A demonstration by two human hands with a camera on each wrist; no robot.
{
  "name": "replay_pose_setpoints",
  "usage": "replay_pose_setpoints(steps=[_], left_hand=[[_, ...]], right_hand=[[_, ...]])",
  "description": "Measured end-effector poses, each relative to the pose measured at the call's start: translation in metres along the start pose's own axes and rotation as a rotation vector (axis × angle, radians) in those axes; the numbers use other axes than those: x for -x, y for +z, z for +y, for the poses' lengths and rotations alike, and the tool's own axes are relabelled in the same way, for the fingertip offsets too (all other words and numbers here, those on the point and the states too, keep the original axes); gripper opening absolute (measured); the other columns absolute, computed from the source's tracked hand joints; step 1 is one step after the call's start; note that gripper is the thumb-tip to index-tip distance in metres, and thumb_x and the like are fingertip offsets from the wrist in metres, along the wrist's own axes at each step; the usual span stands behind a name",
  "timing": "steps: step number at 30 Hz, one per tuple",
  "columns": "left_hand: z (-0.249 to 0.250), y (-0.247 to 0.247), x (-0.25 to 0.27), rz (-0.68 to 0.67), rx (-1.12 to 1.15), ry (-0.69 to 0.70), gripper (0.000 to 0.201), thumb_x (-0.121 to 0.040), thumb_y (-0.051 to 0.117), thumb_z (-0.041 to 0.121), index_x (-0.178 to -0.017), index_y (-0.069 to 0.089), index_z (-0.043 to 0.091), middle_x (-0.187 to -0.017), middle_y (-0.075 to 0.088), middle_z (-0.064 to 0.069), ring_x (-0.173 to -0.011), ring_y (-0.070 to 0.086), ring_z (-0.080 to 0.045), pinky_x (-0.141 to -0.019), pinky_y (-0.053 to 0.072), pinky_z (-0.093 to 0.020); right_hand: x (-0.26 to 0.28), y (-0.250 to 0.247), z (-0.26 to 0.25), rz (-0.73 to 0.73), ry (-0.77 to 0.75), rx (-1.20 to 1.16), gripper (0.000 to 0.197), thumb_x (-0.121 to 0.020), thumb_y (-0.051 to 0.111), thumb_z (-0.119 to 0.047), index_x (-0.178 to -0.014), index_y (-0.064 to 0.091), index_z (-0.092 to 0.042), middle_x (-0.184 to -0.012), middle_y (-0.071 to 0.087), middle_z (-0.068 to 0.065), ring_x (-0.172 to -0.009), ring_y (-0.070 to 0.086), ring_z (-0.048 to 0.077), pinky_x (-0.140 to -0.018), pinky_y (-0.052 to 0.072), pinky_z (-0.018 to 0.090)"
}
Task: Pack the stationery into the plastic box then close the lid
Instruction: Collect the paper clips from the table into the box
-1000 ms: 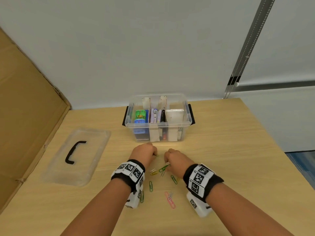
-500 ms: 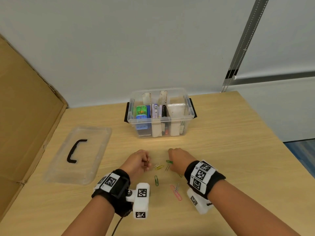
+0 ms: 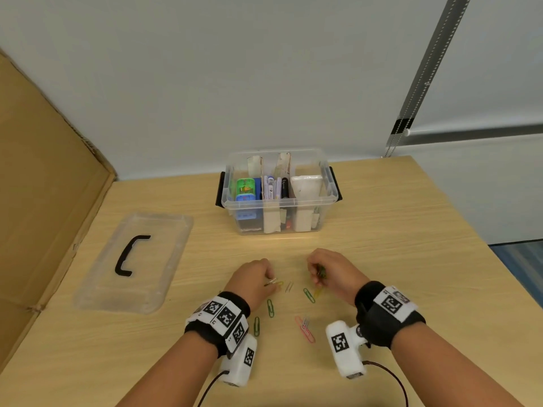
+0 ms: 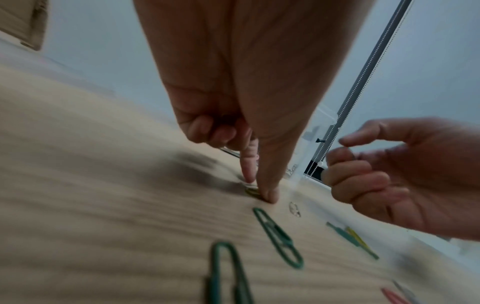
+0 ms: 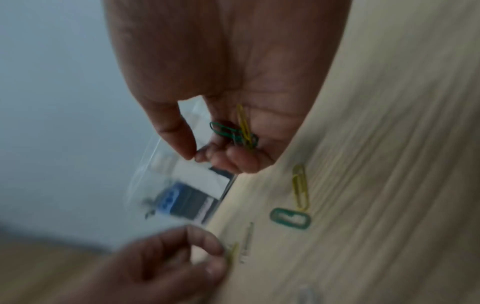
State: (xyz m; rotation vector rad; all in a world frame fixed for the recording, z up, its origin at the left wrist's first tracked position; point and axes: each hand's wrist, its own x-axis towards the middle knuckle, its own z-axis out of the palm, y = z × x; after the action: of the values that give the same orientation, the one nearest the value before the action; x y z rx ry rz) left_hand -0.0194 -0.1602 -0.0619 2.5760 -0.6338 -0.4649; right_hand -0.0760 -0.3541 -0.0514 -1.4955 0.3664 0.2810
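Several coloured paper clips lie on the wooden table (image 3: 396, 218) between my hands: green ones (image 3: 270, 308) (image 4: 279, 234), a pink one (image 3: 305, 330), a yellow one (image 5: 300, 187). My left hand (image 3: 255, 277) (image 4: 255, 185) pinches a yellow paper clip (image 4: 252, 191) against the table with thumb and forefinger. My right hand (image 3: 329, 271) (image 5: 218, 144), lifted slightly, curls its fingers round a small bunch of green and yellow paper clips (image 5: 237, 131). The clear plastic box (image 3: 279, 190) stands open behind, with erasers, pens and a white block inside.
The clear lid (image 3: 135, 261) with its black handle lies flat at the left. A cardboard sheet (image 3: 44, 177) leans along the left edge. A wall rises just behind the box; the table's right edge drops off to a blue floor.
Both hands have drawn back toward me from near the box. The right hand has gathered clips into its palm and lifted; the left has come down on the yellow clip.
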Motion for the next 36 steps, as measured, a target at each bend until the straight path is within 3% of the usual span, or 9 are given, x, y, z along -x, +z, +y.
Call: replay_pose_setpoints(steps=[3,6,10,17,19,24,27,32,36], left_hand=[[0.007,-0.001,0.0,-0.002,-0.092,0.044,0.015,-0.089,0.058,0.028,-0.099,0.059,0.016,-0.1,0.065,-0.002,-0.092,0.058,-0.018,-0.079,0.045,-0.028],[0.014,-0.004,-0.001,-0.047,-0.201,0.05,0.018,-0.091,0.053,0.024,-0.104,0.06,0.013,-0.102,0.066,-0.005,-0.096,0.059,-0.022,-0.083,0.046,-0.032],[0.017,-0.008,-0.005,-0.183,-0.155,-0.028,0.009,-0.088,0.056,0.021,-0.087,0.06,0.012,-0.089,0.062,-0.006,-0.088,0.061,-0.023,-0.074,0.043,-0.028],[0.024,-0.006,-0.003,-0.26,-0.321,-0.022,0.026,-0.092,0.048,0.02,-0.112,0.056,0.003,-0.109,0.063,-0.014,-0.1,0.06,-0.028,-0.083,0.045,-0.034],[0.018,-0.008,0.002,-0.225,-0.18,-0.003,0.02,-0.094,0.047,0.022,-0.105,0.054,0.007,-0.098,0.061,-0.01,-0.089,0.058,-0.024,-0.076,0.043,-0.031],[-0.006,-0.017,0.013,-0.179,0.811,-0.247,0.026,-0.096,0.033,0.019,-0.071,0.042,0.016,-0.066,0.039,0.001,-0.058,0.035,-0.011,-0.056,0.031,-0.025],[-0.007,-0.026,0.022,-0.22,1.376,-0.287,0.026,-0.089,0.026,0.015,-0.067,0.039,0.015,-0.06,0.036,0.001,-0.051,0.033,-0.012,-0.048,0.028,-0.024],[-0.012,-0.025,0.022,-0.203,1.34,-0.322,0.037,-0.099,0.035,0.034,-0.066,0.041,0.018,-0.056,0.037,0.003,-0.048,0.031,-0.011,-0.044,0.028,-0.022],[-0.014,-0.019,0.027,-0.16,0.583,-0.083,0.024,-0.098,0.044,0.031,-0.082,0.055,0.016,-0.061,0.044,0.014,-0.052,0.041,0.0,-0.054,0.033,-0.018]], right_hand=[[-0.005,0.01,0.003,-0.072,-0.205,0.711,0.003,-0.091,0.057,-0.019,-0.089,0.058,-0.016,-0.075,0.055,-0.004,-0.069,0.052,0.012,-0.07,0.047,0.028],[-0.007,0.02,0.0,-0.168,-0.25,1.209,0.019,-0.091,0.053,-0.025,-0.11,0.054,-0.02,-0.087,0.062,0.004,-0.081,0.059,0.021,-0.073,0.048,0.033],[-0.012,0.03,-0.007,-0.171,-0.282,1.401,0.018,-0.093,0.048,-0.024,-0.108,0.056,-0.018,-0.1,0.065,0.009,-0.091,0.061,0.029,-0.068,0.041,0.03],[-0.015,0.039,-0.005,-0.25,-0.128,1.443,0.028,-0.091,0.05,-0.028,-0.107,0.056,-0.007,-0.104,0.063,0.013,-0.079,0.05,0.021,-0.069,0.041,0.03],[-0.013,0.036,-0.003,-0.239,-0.103,1.339,0.02,-0.092,0.047,-0.031,-0.097,0.054,-0.012,-0.094,0.061,0.009,-0.076,0.049,0.019,-0.069,0.042,0.031],[0.002,0.009,-0.003,-0.178,0.032,0.115,0.026,-0.095,0.027,-0.012,-0.073,0.04,-0.015,-0.061,0.039,0.001,-0.049,0.031,0.012,-0.046,0.023,0.025],[0.012,-0.005,-0.001,-0.136,0.102,-0.422,0.03,-0.091,0.026,-0.016,-0.073,0.048,-0.01,-0.062,0.046,0.007,-0.048,0.034,0.014,-0.037,0.024,0.021],[0.014,-0.019,0.001,0.1,0.117,-0.057,0.03,-0.098,0.034,-0.022,-0.08,0.055,-0.012,-0.061,0.043,-0.001,-0.048,0.034,0.01,-0.041,0.025,0.021],[0.02,-0.023,0.008,0.155,0.08,0.696,0.019,-0.097,0.045,-0.024,-0.09,0.056,-0.01,-0.079,0.054,-0.001,-0.07,0.05,0.014,-0.064,0.042,0.027]])
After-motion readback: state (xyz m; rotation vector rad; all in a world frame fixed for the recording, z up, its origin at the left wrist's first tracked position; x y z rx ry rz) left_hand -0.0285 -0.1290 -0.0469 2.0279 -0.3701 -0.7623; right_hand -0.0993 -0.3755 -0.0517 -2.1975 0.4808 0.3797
